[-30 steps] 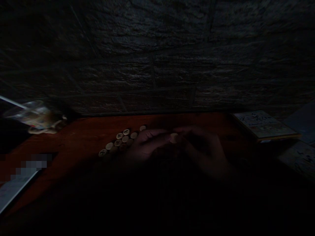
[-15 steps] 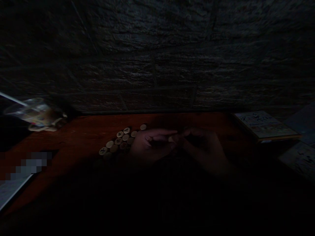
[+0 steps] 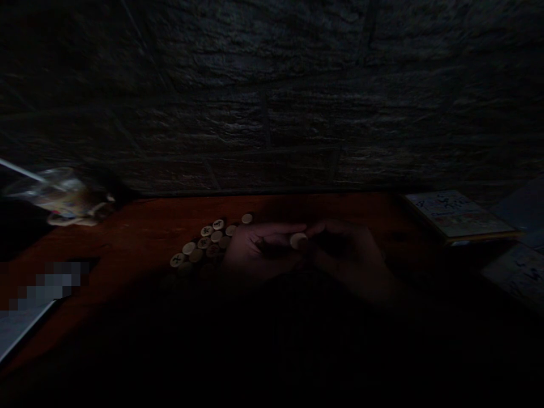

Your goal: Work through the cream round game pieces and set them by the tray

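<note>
Red-brown wood is making up the table (image 3: 144,226), and the dark stone wall (image 3: 238,127) is standing behind it. In the head view, the only view here, a small pale disc (image 3: 298,240) is sitting right between the two hands. The left hand (image 3: 249,249) is coming at it from the left, with one finger reaching along just above it. The right hand (image 3: 355,249) is coming from the right, and its fingertips are meeting the disc's right side. So the hands are being together at their fingertips, with the disc in the middle, and neither is looking clearly nearer. It is being too dark to tell which hand is gripping it, or if both are. The disc is looking round, so no long way is showing. Its pale face is turning partly up to the camera, and I cannot see any mark on it.

More discs (image 3: 189,248) are lying in a bunch on the table, just left of the left hand, and some are showing dark signs. A lone disc (image 3: 247,218) is lying a bit past that hand, nearer the wall.
</note>
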A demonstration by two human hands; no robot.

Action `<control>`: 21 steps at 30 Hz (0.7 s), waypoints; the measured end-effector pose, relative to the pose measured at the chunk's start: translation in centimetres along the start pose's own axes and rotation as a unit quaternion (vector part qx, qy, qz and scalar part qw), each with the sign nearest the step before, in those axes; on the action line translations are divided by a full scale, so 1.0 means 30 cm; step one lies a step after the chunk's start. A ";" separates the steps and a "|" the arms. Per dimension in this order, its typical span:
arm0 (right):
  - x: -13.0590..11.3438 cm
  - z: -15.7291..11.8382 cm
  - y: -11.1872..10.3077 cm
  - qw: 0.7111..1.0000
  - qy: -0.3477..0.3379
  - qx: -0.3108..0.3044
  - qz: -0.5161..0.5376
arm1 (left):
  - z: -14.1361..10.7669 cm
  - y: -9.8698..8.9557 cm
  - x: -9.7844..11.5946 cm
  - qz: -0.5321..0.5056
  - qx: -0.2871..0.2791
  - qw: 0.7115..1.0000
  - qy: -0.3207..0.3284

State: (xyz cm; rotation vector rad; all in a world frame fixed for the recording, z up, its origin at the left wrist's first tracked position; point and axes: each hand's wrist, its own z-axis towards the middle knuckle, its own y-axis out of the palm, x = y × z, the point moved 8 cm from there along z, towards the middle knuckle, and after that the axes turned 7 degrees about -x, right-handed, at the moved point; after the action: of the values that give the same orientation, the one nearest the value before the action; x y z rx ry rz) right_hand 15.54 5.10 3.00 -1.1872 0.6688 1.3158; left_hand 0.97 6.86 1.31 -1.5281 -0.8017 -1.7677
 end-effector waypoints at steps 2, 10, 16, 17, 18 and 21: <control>0.008 0.001 0.004 1.000 0.003 -0.006 0.012 | -0.004 0.003 0.002 0.008 0.001 1.000 -0.004; 0.007 0.001 0.008 0.997 0.006 -0.011 0.074 | -0.021 0.010 0.018 0.025 0.009 1.000 0.008; -0.016 0.000 0.003 0.999 -0.005 -0.007 0.046 | -0.014 0.007 0.007 -0.021 0.040 0.999 -0.005; -0.016 0.000 0.002 0.999 -0.002 -0.008 0.046 | -0.013 0.006 0.007 -0.020 0.039 0.999 -0.004; -0.016 -0.001 0.000 0.999 -0.002 -0.006 0.044 | -0.012 0.004 0.008 -0.019 0.039 0.999 -0.002; -0.017 -0.001 -0.006 0.999 -0.012 0.000 0.044 | -0.013 -0.001 0.015 0.001 0.038 0.999 0.005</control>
State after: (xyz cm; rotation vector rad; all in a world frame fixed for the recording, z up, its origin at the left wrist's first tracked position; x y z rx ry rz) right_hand 15.62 4.90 3.48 -1.1513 0.7108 1.4012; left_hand 0.66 6.52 1.71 -1.4679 -0.8533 -1.7226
